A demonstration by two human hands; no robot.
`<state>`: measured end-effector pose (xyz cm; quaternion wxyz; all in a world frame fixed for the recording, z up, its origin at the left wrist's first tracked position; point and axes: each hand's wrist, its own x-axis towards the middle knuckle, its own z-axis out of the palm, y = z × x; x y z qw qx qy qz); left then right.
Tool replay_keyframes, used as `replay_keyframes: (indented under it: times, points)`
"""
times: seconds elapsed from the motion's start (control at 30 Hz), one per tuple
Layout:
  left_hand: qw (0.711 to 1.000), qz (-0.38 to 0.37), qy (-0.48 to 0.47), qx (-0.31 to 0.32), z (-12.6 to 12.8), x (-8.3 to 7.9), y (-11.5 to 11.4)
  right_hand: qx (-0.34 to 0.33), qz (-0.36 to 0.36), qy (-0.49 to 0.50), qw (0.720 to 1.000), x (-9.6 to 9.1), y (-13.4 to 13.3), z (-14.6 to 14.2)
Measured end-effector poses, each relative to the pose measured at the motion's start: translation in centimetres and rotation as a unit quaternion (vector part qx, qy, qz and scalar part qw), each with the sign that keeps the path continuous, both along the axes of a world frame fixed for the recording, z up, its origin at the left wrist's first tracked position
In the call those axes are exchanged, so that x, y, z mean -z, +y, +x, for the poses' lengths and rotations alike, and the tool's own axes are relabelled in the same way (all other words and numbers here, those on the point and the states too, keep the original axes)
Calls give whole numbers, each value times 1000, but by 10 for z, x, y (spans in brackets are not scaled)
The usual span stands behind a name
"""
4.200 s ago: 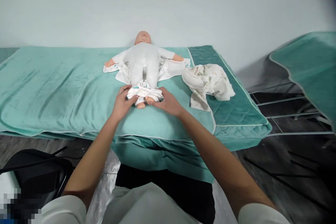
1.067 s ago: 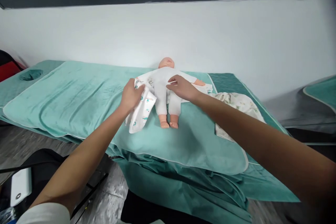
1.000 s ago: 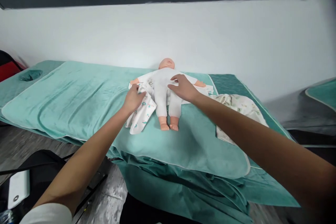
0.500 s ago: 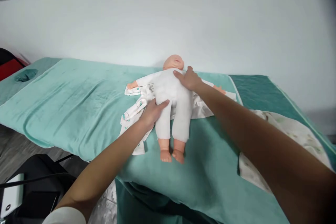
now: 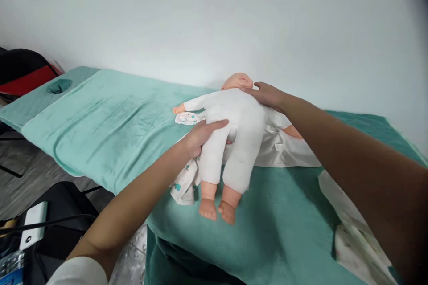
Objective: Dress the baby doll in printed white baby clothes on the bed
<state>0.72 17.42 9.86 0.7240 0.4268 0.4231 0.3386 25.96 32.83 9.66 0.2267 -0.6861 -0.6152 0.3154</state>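
Note:
A baby doll (image 5: 236, 109) with a white cloth body lies on its back, head toward the wall and bare feet toward me. My left hand (image 5: 200, 136) wraps round its thigh on the left, thumb on top, a fingertip showing between the legs. At the neck and shoulder on the right is my right hand (image 5: 267, 94), thumb on the front and the other fingers partly hidden behind. Beneath the doll lies a white baby garment (image 5: 184, 187) with a small print, partly covered by my left hand. White fabric (image 5: 290, 153) spreads out under the doll's right-side arm.
A green cover (image 5: 110, 120) lies over the padded table, which has a face hole (image 5: 59, 86) at its left end. A patterned cloth (image 5: 354, 245) lies at the right. Lower left, a black seat (image 5: 67, 205) holds a white device (image 5: 33, 225) with a cable.
The doll appears larger and tilted, farther right in view. My left hand has closed round the thigh, and my right hand has shifted from the chest to the neck. The view has turned left.

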Motion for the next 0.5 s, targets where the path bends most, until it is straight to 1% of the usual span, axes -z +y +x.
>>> replay_keyframes:
  times: [0.07,0.13,0.23,0.3,0.37,0.5]
  points:
    - [1000,-4,13,-7,-29,-13,3,-7,3,29,1000,-13,0,-25]
    - [999,-9,30,-14,-63,-24,7,-15,9,58,998,-21,1,-56]
    - [998,-12,61,-29,-117,-31,15,-43,15,106,993,-21,9,-108]
    - [996,-15,79,-45,-151,-29,23,-57,11,124,991,-15,19,-141]
    - [994,-29,89,-61,-181,-21,33,-61,8,125,990,-7,31,-170]
    - [991,-62,89,-77,-229,-3,59,-101,26,135,985,7,60,-216]
